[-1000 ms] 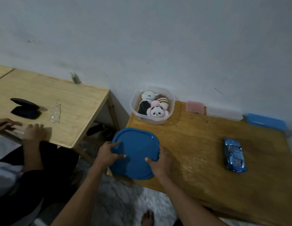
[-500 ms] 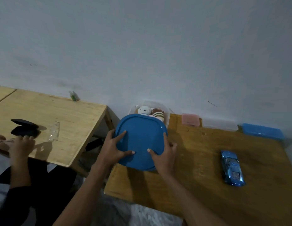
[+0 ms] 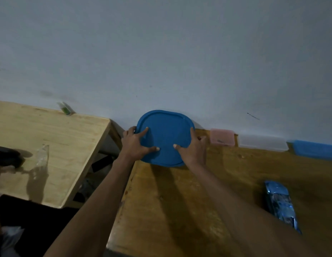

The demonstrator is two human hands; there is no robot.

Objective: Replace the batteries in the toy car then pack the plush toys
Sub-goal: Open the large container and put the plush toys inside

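the dark wooden table stood against the wall, and at its far left corner the blue lid now covered the clear tub of plush toys completely, where a second earlier it had been held at the near edge of the table with the toys open to view, and half a second earlier it had only half hidden them. that shift suggested the packing step was at its close: the toys were inside, out of sight under the lid, and what remained was probably to press the rim down until it seated, though the pictures did not show whether it had snapped on. the lid lay roughly flat, its top face up, a rounded square with no clear long axis. the left hand gripped its left edge, thumb spread across the top and fingers curled over the rim; the right hand held the right edge the same way, thumb on top. the blue toy car lay well apart at the right of the table, its long axis running away from the person toward the wall, tilted slightly; which end was its nose could not be told.
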